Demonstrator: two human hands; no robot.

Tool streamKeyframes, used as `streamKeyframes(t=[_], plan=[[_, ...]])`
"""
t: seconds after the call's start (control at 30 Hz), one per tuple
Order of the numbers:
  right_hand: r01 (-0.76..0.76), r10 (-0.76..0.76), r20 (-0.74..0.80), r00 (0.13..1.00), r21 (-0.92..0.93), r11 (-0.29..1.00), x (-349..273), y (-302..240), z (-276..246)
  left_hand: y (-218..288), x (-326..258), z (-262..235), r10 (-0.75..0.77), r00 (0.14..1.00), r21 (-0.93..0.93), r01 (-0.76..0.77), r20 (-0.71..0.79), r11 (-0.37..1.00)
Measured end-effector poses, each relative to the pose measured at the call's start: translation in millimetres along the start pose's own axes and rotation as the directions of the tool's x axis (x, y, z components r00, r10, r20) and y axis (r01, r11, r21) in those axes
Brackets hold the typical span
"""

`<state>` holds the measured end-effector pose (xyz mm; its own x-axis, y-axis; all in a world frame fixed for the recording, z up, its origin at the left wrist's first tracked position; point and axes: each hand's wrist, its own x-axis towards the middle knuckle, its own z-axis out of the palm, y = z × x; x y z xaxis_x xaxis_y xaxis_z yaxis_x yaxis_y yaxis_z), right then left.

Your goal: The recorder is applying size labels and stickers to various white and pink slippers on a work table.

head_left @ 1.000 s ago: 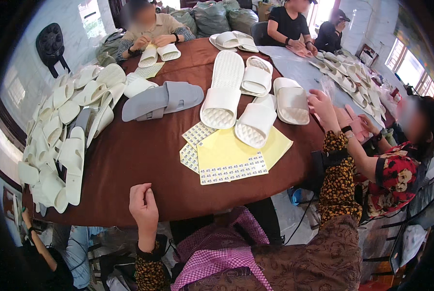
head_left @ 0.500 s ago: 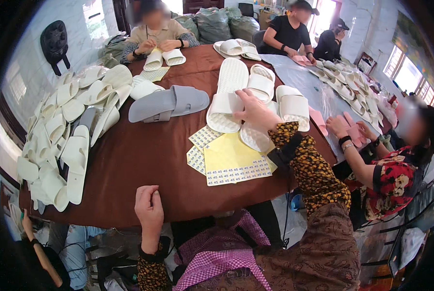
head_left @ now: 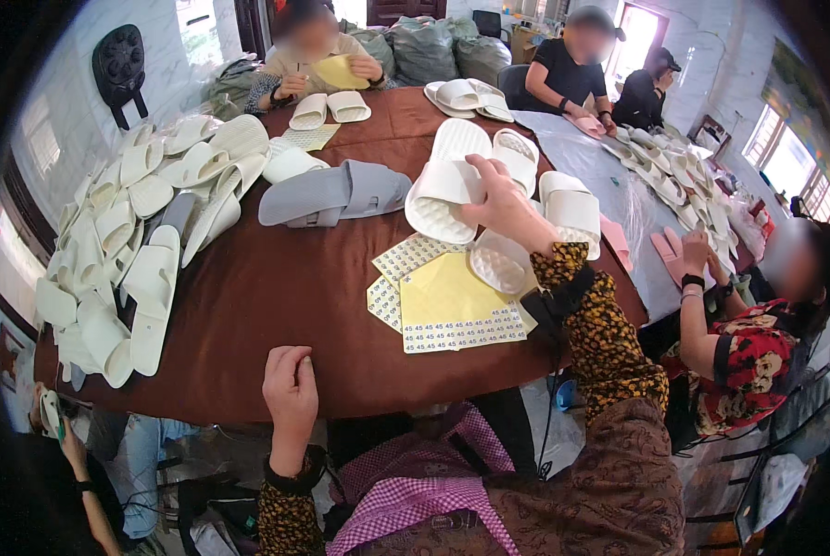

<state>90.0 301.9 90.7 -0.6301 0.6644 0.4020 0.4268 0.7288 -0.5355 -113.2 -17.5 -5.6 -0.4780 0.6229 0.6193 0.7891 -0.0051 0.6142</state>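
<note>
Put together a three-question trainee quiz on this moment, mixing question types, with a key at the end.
1. Which of the camera wearer's hands grips a white slipper?
2. True or false: the left hand holds no slipper.
3. Choose one: the footwear lying just left of the gripped slipper is (a) pink, (b) gray, (c) black.

Key: 1. The right hand. 2. True. 3. b, gray.

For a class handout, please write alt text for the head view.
The right hand holds a white slipper over a brown tablecloth, beyond yellow sheets; the left hand curls near its edge. A slipper heap lies left; people sit nearby.
</note>
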Motion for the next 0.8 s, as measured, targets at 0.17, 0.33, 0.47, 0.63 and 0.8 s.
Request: streamKeyframes(t=[0.17, 0.33, 0.47, 0.63, 0.8], plan=[[0.181, -0.180, 0.017, 0.984, -0.063, 0.981, -34.7, -57.9, -22.5, 0.0, -0.3, -6.0, -0.096, 0.994, -0.060, 0.099, 0.048, 0.993], [0.558, -0.580, 0.110, 0.807, -0.464, 0.688, -67.5, -98.0, -17.8, 6.7, 12.1, -16.9, -0.389, 0.898, -0.398, 0.440, 0.207, 0.805], [0.652, -0.632, 0.308, 0.712, -0.624, 0.431, -91.6, -133.1, -11.8, 29.9, 29.8, -15.5, -0.350, 0.928, -0.439, 0.370, 0.129, 0.819], [0.767, -0.658, 0.453, 0.602, -0.559, 0.316, -112.5, -154.4, 7.3, 33.7, 34.4, -13.8, -0.319, 0.899, -0.751, 0.429, 0.300, 0.502], [0.834, -0.747, 0.454, 0.485, -0.498, 0.239, -119.6, -168.7, 10.1, 24.9, 25.0, -20.6, -0.453, 0.819, -0.829, 0.498, 0.352, 0.256]])
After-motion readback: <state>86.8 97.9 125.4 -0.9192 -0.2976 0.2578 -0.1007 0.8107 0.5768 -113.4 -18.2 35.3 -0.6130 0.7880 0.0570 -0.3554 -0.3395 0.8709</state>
